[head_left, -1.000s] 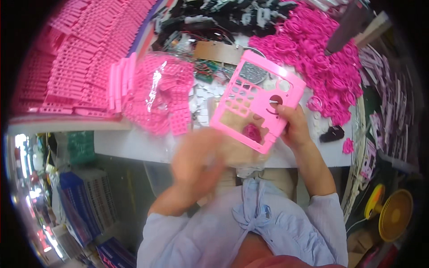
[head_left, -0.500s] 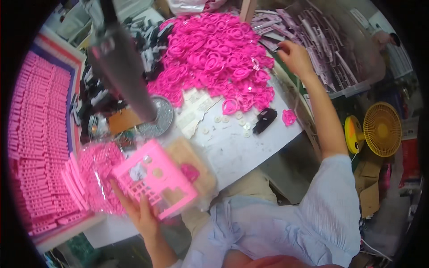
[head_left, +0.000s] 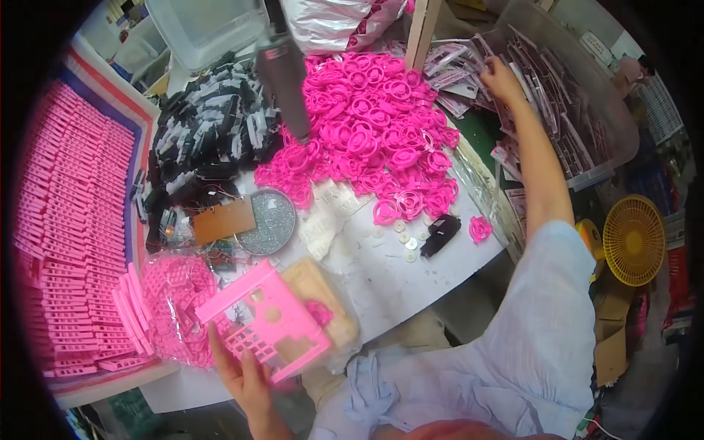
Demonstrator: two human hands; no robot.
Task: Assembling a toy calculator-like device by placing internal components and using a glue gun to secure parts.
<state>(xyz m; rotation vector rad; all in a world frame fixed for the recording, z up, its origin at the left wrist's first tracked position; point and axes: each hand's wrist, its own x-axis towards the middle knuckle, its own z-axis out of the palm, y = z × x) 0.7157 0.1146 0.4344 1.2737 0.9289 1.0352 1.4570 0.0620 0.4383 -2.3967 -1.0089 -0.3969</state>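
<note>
Pink panel: we see it tilted at the table's near edge, beside the tan block.
Left hand: we find it gripping the panel's near edge, fingers spread.
Right hand: we note fingers drawn narrow at pale pink strips; we cannot tell whether one is held.
Clear bag: pink lattice pieces.
Round dish: grey grains, partly under a brown board.
Striped-wall box: stacked pink parts in rows.
Clear bin: more pale strips.
Silver bag: pink pieces.
</note>
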